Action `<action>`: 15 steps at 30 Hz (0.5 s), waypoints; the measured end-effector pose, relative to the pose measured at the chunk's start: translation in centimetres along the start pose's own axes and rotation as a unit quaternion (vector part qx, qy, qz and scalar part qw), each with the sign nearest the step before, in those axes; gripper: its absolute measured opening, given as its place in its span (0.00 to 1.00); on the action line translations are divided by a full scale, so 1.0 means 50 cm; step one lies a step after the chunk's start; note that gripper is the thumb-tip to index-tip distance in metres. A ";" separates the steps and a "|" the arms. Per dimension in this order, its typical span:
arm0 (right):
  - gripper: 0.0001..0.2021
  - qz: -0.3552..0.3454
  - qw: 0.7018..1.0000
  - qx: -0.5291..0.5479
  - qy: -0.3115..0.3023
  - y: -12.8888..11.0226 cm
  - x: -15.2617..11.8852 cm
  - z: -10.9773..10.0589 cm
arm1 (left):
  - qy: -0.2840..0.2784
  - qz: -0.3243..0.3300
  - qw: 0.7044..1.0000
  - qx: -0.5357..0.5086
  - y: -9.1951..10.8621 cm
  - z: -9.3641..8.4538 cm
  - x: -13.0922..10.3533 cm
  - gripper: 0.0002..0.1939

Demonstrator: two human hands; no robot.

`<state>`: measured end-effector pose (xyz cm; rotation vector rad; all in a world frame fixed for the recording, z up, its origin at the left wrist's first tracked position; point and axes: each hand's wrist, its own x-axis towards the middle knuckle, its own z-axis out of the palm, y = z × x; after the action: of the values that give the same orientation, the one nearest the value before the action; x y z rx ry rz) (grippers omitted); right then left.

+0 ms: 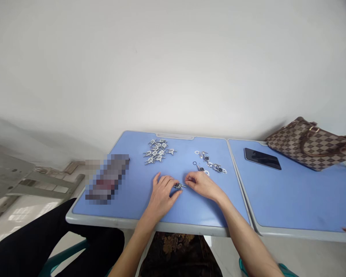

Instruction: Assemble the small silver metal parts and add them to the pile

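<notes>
On the blue table, my left hand (163, 191) grips a small round metal part with thin prongs (178, 186) between thumb and fingers. Just right of it, my right hand (202, 185) is closed in a pinch, its fingertips a short way above the part. Whatever those fingertips hold is too small to make out. Beyond my left hand lies a cluster of similar silvery pronged parts (158, 152). Loose pieces are scattered past my right hand: a dark ring (194, 163), a pale ring-shaped piece (196, 152) and several pieces with black round centres (207, 158).
A pixelated object (108, 179) lies at the table's left. A black phone (262, 158) and a checked handbag (311, 144) are on the adjoining table (300, 204). The wall (173, 77) rises behind both tables. Another person's dark-clothed leg (31, 240) shows at lower left.
</notes>
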<state>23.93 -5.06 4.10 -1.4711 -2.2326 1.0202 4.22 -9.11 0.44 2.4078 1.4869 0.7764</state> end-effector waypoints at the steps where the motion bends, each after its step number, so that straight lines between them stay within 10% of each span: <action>1: 0.07 0.000 1.000 -0.011 -0.007 -0.001 -0.002 -0.001 | -0.001 0.000 1.000 0.003 -0.001 0.001 0.000 0.06; 15: 0.06 -0.017 0.998 -0.047 -0.039 -0.007 -0.011 -0.001 | 0.000 0.005 1.000 0.013 -0.006 0.005 0.001 0.06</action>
<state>23.96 -5.60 4.46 -1.4497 -2.3815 0.9916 4.14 -8.90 0.14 2.4348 1.4958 0.7651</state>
